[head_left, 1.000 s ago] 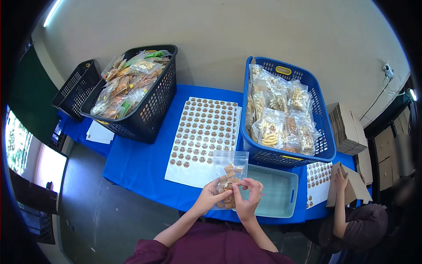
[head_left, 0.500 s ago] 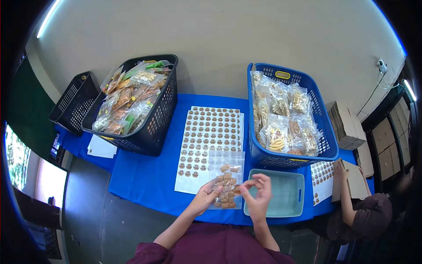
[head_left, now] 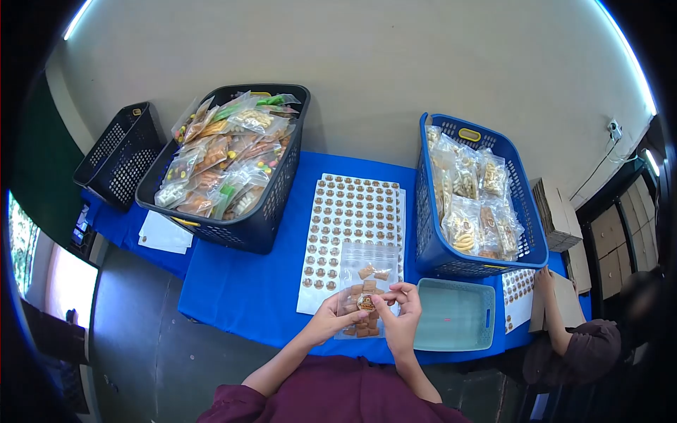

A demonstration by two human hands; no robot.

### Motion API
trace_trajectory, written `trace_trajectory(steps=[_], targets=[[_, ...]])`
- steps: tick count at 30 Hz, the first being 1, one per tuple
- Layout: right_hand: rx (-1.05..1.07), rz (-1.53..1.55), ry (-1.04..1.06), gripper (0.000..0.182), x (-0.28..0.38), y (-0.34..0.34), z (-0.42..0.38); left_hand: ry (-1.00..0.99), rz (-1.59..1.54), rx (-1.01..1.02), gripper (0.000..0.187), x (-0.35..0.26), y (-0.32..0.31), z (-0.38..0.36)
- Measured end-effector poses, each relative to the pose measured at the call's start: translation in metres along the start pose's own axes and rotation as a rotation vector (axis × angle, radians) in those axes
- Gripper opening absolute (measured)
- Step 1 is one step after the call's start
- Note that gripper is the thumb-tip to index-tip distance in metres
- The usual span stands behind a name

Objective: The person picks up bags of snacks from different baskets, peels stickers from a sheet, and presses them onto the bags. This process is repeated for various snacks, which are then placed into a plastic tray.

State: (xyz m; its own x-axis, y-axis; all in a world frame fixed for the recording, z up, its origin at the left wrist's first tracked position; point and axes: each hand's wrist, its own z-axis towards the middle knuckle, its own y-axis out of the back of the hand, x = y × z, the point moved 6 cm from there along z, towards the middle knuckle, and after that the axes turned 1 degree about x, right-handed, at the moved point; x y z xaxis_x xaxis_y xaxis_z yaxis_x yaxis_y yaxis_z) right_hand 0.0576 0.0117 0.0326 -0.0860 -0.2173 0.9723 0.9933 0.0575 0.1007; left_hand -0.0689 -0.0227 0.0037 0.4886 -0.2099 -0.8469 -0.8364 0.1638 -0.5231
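Note:
A clear zip bag [head_left: 368,271] of small brown pillow-shaped snacks is held upright over the near edge of the blue table. My left hand [head_left: 330,321] grips its left side, thumb in front and the other fingers behind. A round brown and gold sticker [head_left: 365,302] lies against the front of the bag. My right hand [head_left: 400,319] is closed at the right side of the bag, with its thumb on the sticker's edge. Just behind the bag lie sheets of round stickers [head_left: 352,218], with gaps in the lower rows.
A black basket [head_left: 233,236] heaped with snack bags stands left, and a blue basket [head_left: 451,266] of snack bags right. A pale green tray [head_left: 455,317] sits by my right hand. Further right, a co-worker [head_left: 578,352] handles a cardboard box [head_left: 557,303]. Another black basket [head_left: 113,158] stands far left.
My right hand has moved left onto the bag, and the round sticker now shows face-on against its front. The whole view has shifted slightly.

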Motion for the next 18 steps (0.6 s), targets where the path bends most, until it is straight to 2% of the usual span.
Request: trace_trajectory(steps=[5,8,11,14,15,18], targets=[[-0.038,-0.020,0.006,0.032,0.008,-0.025,-0.006,0.005,0.013,0.012,0.049,-0.007,0.020,-0.010],[-0.070,-0.371,0.159,0.034,0.024,-0.041,-0.013,0.039,0.003,0.002,0.047,-0.004,0.037,-0.017],[-0.160,-0.479,0.238,0.038,0.018,-0.057,-0.025,-0.017,0.014,0.003,0.044,-0.011,0.045,-0.022],[-0.296,-0.433,0.300,0.045,0.027,-0.069,-0.033,-0.030,0.023,0.007,0.042,-0.012,0.057,-0.030],[-0.304,-0.396,0.271,0.054,0.023,-0.069,-0.032,-0.037,0.030,-0.011,0.041,-0.013,0.063,-0.032],[-0.171,0.099,0.004,0.063,-0.008,-0.077,-0.027,0.040,0.075,-0.021,0.041,-0.008,0.076,-0.039]])
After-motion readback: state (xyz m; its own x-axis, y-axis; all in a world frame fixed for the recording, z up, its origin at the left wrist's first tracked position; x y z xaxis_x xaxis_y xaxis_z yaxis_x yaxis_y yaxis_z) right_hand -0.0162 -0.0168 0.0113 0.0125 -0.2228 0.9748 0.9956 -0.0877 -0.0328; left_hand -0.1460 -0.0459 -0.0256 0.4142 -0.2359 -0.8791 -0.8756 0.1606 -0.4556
